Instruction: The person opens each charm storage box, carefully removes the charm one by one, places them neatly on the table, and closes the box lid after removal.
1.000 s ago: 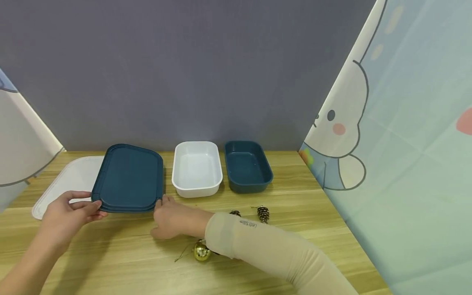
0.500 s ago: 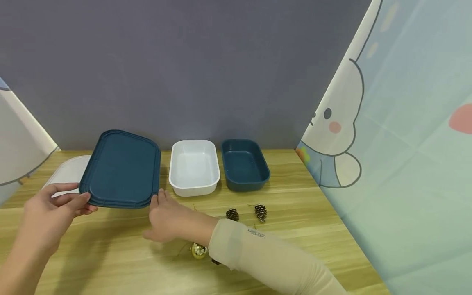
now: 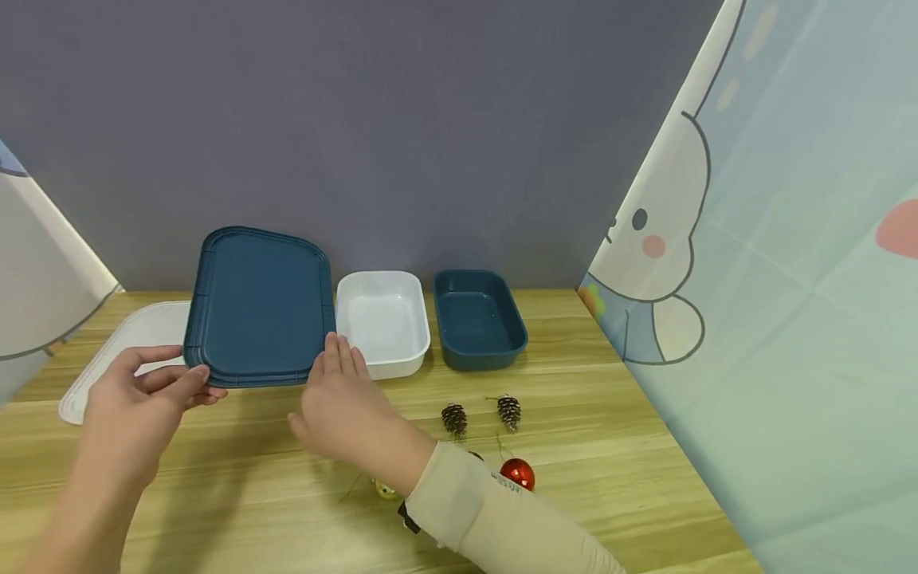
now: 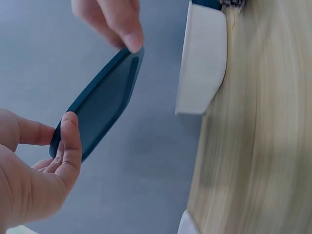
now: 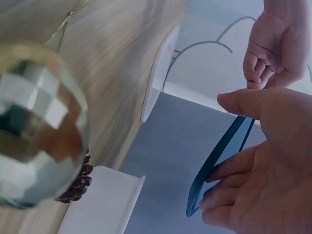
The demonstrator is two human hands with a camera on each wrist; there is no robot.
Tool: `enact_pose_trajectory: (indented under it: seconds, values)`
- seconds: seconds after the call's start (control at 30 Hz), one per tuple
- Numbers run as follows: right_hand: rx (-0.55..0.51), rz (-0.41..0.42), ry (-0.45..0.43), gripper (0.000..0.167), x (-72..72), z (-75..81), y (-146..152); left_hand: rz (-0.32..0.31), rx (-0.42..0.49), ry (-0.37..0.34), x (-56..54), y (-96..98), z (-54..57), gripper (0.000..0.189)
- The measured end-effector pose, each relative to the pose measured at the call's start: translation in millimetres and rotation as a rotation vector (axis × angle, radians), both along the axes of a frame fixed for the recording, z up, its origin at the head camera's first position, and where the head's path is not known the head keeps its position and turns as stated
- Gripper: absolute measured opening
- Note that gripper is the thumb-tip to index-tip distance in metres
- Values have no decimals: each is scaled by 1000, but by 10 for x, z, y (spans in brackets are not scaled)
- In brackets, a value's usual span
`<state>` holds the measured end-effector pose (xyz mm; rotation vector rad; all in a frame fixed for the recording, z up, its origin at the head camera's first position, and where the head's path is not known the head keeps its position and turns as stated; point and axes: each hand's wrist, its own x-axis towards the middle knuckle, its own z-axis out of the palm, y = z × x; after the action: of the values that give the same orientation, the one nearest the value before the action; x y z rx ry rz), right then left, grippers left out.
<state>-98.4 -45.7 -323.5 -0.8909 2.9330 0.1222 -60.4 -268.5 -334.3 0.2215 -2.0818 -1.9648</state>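
A dark blue lid (image 3: 261, 303) is held up above the table at the left, tilted with its far edge raised. My left hand (image 3: 147, 399) pinches its near left corner between thumb and fingers; the left wrist view shows this hand (image 4: 44, 170) on the lid's lower end. At the near right corner, my right hand (image 3: 347, 399) touches the lid with fairly straight fingers. Its thumb points away from the lid in the head view. A white lid (image 3: 154, 319) lies on the table, partly hidden behind the left hand and the blue lid.
A white container (image 3: 387, 315) and a dark blue container (image 3: 476, 315) stand at the back. Two pinecones (image 3: 509, 412), a red ball ornament (image 3: 518, 473) and a black object (image 3: 407, 518) lie nearer. The right arm partly hides a gold mirrored ball (image 3: 386, 488).
The blue lid has risen and tipped up more, first shifting left, then right towards the white container. Both hands moved with it. The red ball has come into sight past the right sleeve.
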Motion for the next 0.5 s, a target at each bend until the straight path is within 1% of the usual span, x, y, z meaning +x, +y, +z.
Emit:
enact_pose_trajectory:
  seconds: [0.07,0.17,0.27,0.33,0.4,0.5]
  values:
    - [-16,-19,14,76,8,-1,22,3,39,12,-26,70,-19,30]
    - [-29,-45,34,72,17,-9,53,33,75,18,-64,185,-24,31]
    - [-38,-59,71,70,15,-16,78,62,97,9,-91,298,-9,31]
    - [-42,-69,93,68,9,-13,91,73,83,-8,-102,374,-2,31]
    - [-59,-80,109,65,1,-8,105,71,64,-25,-111,448,5,30]
    - [-94,-93,121,61,-6,3,126,78,58,-34,-124,554,13,30]
